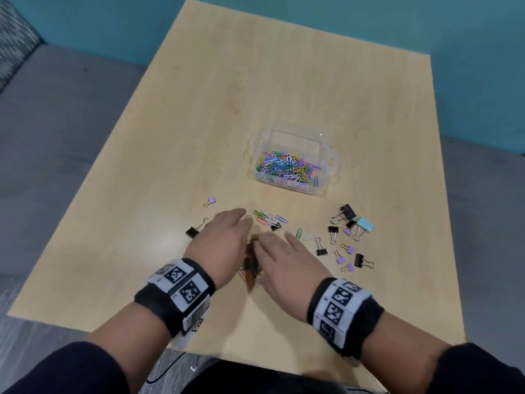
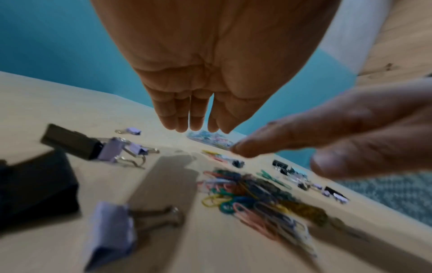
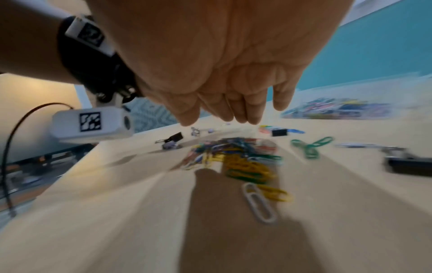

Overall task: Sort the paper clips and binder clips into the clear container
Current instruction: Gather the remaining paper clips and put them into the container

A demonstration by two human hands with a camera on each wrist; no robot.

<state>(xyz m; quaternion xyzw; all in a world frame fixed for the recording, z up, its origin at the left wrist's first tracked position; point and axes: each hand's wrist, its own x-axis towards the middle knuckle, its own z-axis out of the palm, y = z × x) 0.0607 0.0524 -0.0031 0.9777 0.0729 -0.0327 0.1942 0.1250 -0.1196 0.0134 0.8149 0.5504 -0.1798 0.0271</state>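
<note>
- Paper clips and binder clips lie loose on the pale wooden desk (image 1: 199, 109), the largest thing in view, with a teal wall behind it.
- Clear container (image 1: 326, 155) – sits a little past the desk's middle, at about 1 o'clock from the hands; a bed of coloured paper clips already covers its floor. I see no binder clips in it. Judged by its thin walls it is light and would skid if knocked.
- Left hand (image 1: 224, 237) and right hand (image 1: 284, 260) – both hover palm down, fingers straight and held together, gripping nothing. They flank a heap from 9 and 3 o'clock, apparently to rake it together.
- Heap of paper clips (image 3: 236, 157) – between the two palms, tangled, in yellow, green, blue and pink. Such clips are light, slick and tend to hook one another, so I judge that scooping with cupped fingers from both sides beats pinching single ones; stragglers may slide off.
- Binder clips – a scatter at 3 o'clock of the hands, among them a pale blue binder clip (image 1: 365, 224) and several black and lilac ones; a black binder clip (image 1: 192, 231) lies at 9 o'clock. These are stiff and heavier; the body or the wire handles give a sure pinch.
- Smaller bunch of paper clips (image 1: 268, 218) – at 12 o'clock, just beyond the fingertips.
- White paper clip (image 3: 259, 203) – alone, nearest the right wrist.
</note>
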